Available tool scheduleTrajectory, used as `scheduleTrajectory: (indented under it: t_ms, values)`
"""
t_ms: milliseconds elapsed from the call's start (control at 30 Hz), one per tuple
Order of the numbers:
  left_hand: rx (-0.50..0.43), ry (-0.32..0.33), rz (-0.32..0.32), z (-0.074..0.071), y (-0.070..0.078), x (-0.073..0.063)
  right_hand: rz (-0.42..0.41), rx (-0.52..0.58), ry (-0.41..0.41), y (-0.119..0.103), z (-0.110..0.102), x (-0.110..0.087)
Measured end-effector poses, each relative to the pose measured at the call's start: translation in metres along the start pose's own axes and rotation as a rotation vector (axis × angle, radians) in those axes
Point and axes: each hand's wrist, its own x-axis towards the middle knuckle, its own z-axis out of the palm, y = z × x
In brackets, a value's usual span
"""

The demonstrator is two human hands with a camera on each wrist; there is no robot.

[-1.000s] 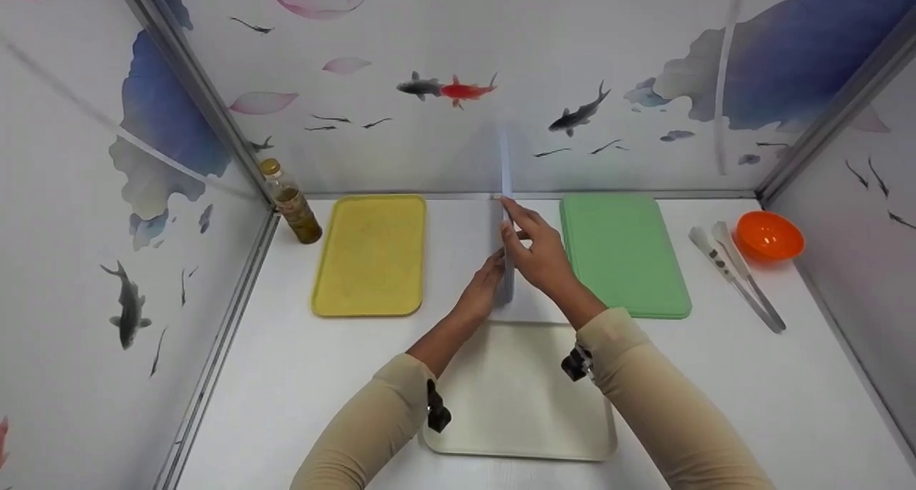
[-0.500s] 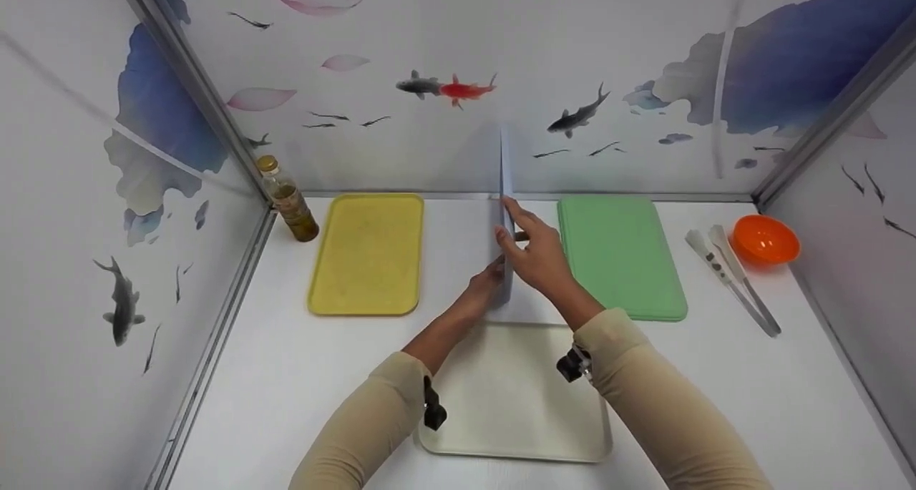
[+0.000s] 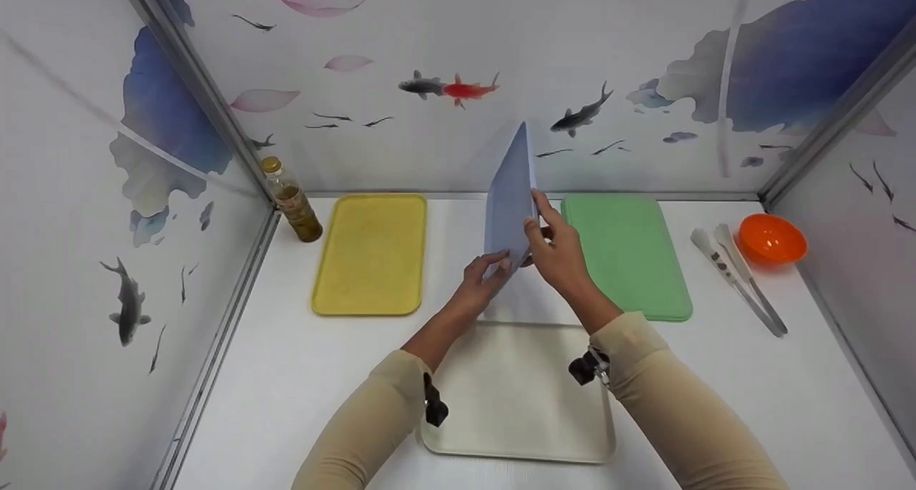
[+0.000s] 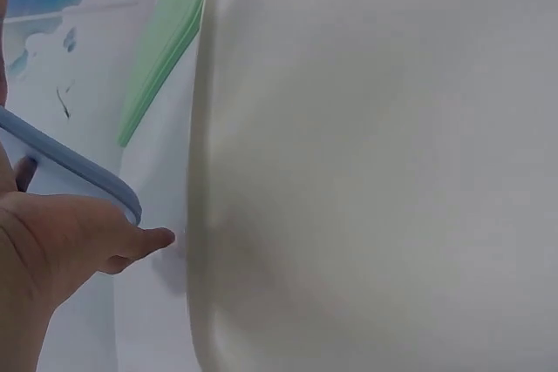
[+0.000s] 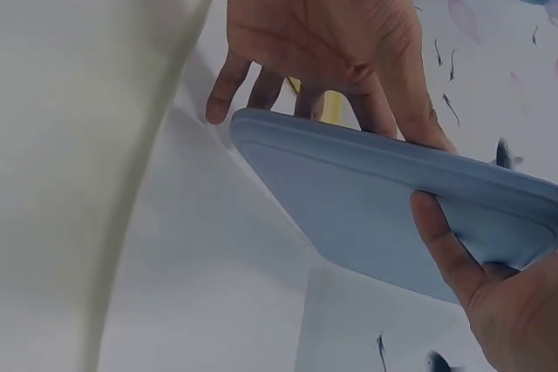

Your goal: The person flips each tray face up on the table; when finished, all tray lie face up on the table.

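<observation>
Two hands are at one blue tray (image 3: pixel 509 204) — we see it raised on its side, steeply upright, between the middle of the tabletop's (image 3: pixel 265 375) far edge and a cream tray (image 3: pixel 522 404). Our right hand (image 3: pixel 562 254) pinches its near rim, thumb and fingers at the edge. Our left hand (image 3: pixel 478 290) is lower down, bent fingers touching the left face near the bottom corner; we cannot tell whether it grips there. Nor can we tell whether the blue tray's bottom meets the tabletop

Nearest us, the cream tray lies flat towards the tabletop's near edge, below both wrists. Left of the blue tray we have a yellow tray (image 3: pixel 372 254), flat, reaching close to the far edge; on the right a green tray (image 3: pixel 626 254) lies likewise, just beyond our right hand

At the tabletop's far left corner we see a bottle (image 3: pixel 295 207) with a gold cap and dark liquid inside. Near the far right corner sits an orange bowl (image 3: pixel 771 239) — tongs (image 3: pixel 718 261) with pale handles lie just beside it. Behind the far edge, a wall (image 3: pixel 444 32) shows painted fish and petals
</observation>
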Motion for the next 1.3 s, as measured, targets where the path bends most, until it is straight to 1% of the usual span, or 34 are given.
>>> scheduleTrajectory:
  t_ms: [200, 333, 433, 567, 733, 833, 967, 1033, 1067, 1133, 1200, 1267, 1300]
  values:
    - [-0.051, 0.012, 0.064, -0.007, 0.002, -0.001, 0.028, 0.110, -0.006, -0.003, -0.005, -0.003]
    - [-0.101, 0.018, 0.051, -0.011, 0.004, -0.001, 0.045, 0.160, -0.019, -0.004, -0.008, -0.004]
    - [-0.120, 0.030, 0.034, -0.014, 0.006, -0.001, 0.060, 0.184, -0.024, -0.004, -0.010, -0.005]
    - [-0.133, 0.046, 0.029, -0.019, 0.008, -0.001, 0.068, 0.188, -0.026, -0.003, -0.011, -0.007]
    - [-0.107, 0.063, 0.054, -0.024, 0.006, -0.002, 0.060, 0.155, -0.043, -0.002, -0.012, -0.007]
    - [-0.100, 0.073, 0.059, -0.026, 0.003, -0.004, 0.062, 0.130, -0.063, -0.002, -0.014, -0.005]
    - [-0.069, 0.100, 0.048, -0.027, 0.000, -0.008, 0.076, 0.115, -0.115, -0.003, -0.016, -0.005]
    - [-0.045, 0.120, 0.033, -0.028, 0.000, -0.009, 0.071, 0.085, -0.133, -0.003, -0.016, -0.005]
    - [-0.028, 0.132, 0.024, -0.028, 0.000, -0.010, 0.056, 0.038, -0.137, -0.004, -0.017, -0.006]
    - [0.004, 0.159, 0.006, -0.029, 0.000, -0.010, 0.018, -0.086, -0.143, -0.003, -0.018, -0.006]
    - [0.042, 0.189, -0.010, -0.029, 0.000, -0.011, -0.013, -0.238, -0.146, -0.003, -0.018, -0.007]
    - [0.081, 0.219, -0.023, -0.030, 0.000, -0.012, -0.028, -0.379, -0.155, -0.002, -0.018, -0.009]
    - [0.099, 0.231, -0.031, -0.030, 0.000, -0.012, -0.025, -0.427, -0.165, -0.002, -0.017, -0.010]
